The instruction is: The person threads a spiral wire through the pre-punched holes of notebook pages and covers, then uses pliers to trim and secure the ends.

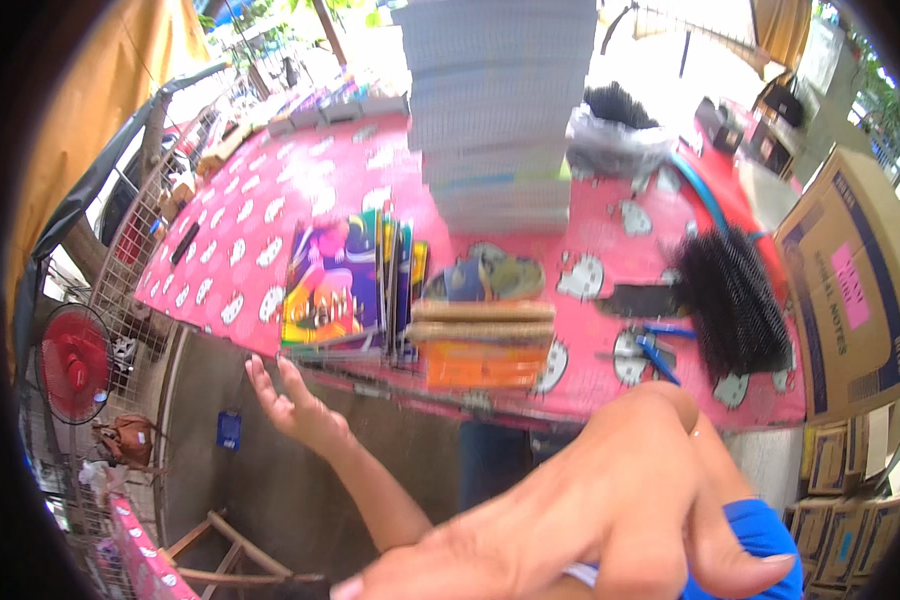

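My left hand [300,408] is raised just off the table's near edge, fingers spread, nothing in it. Just beyond it on the table stand several colourful-covered books [330,280]. My right hand [570,510] is large and close in front, back of the hand showing. Its fingers are apart and run toward the lower edge; no object shows in them, though some fingertips are cut off. A brown-edged stack [480,320] sits beside the books with orange packets [485,365] below it. Blue-handled pliers or cutters [655,355] lie near a bundle of black bristly strips [730,300].
A tall stack of paper sheets [500,110] rises mid-table on the pink patterned cloth [240,220]. A plastic-wrapped bundle [620,145] sits behind. An open cardboard box [855,290] stands at the right, more boxes [850,530] below. At left are a red fan [75,360] and wire mesh.
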A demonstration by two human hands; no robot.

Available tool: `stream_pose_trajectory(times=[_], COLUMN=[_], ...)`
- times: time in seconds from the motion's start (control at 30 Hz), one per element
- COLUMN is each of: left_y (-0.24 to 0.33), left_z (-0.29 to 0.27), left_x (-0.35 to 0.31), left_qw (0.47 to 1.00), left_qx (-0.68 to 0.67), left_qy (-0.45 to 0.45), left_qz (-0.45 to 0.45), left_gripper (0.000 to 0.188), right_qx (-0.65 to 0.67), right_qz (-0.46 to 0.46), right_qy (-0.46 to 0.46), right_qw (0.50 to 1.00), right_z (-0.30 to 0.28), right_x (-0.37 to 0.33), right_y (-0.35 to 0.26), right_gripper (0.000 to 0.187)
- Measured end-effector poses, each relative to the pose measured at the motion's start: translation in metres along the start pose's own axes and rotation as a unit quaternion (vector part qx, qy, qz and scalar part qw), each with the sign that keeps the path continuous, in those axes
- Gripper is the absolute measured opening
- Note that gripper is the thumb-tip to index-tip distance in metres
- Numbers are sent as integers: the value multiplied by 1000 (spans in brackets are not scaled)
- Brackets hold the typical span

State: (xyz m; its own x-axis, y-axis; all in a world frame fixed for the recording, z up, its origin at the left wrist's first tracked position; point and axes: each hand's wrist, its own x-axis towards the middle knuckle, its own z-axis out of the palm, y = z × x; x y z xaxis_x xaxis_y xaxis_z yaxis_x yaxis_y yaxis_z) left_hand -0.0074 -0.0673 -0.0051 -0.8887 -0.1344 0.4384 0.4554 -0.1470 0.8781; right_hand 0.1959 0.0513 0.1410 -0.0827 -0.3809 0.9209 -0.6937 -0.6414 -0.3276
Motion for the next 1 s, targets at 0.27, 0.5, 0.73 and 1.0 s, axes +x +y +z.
stream_pose_trajectory(times=[0.27,0.5,0.73,1.0], left_y=[46,76,84,92], left_z=[9,68,112,94], left_x=[-14,-18,12,-16], left_qw=[976,870,577,761], left_qx=[-202,-355,-534,-239], left_qy=[-72,-279,-436,-572], left_qz=[-31,-200,-438,-188], left_gripper=[47,44,35,37], right_qx=[-931,-920,-873,-660], right_qz=[172,375,230,336], right_qy=[108,-33,-169,506], right_qw=[302,108,396,442], right_z=[-214,-264,-88,2], right_x=[12,2,-45,-157], right_y=[-97,-140,-67,-79], right_gripper=[24,22,25,42])
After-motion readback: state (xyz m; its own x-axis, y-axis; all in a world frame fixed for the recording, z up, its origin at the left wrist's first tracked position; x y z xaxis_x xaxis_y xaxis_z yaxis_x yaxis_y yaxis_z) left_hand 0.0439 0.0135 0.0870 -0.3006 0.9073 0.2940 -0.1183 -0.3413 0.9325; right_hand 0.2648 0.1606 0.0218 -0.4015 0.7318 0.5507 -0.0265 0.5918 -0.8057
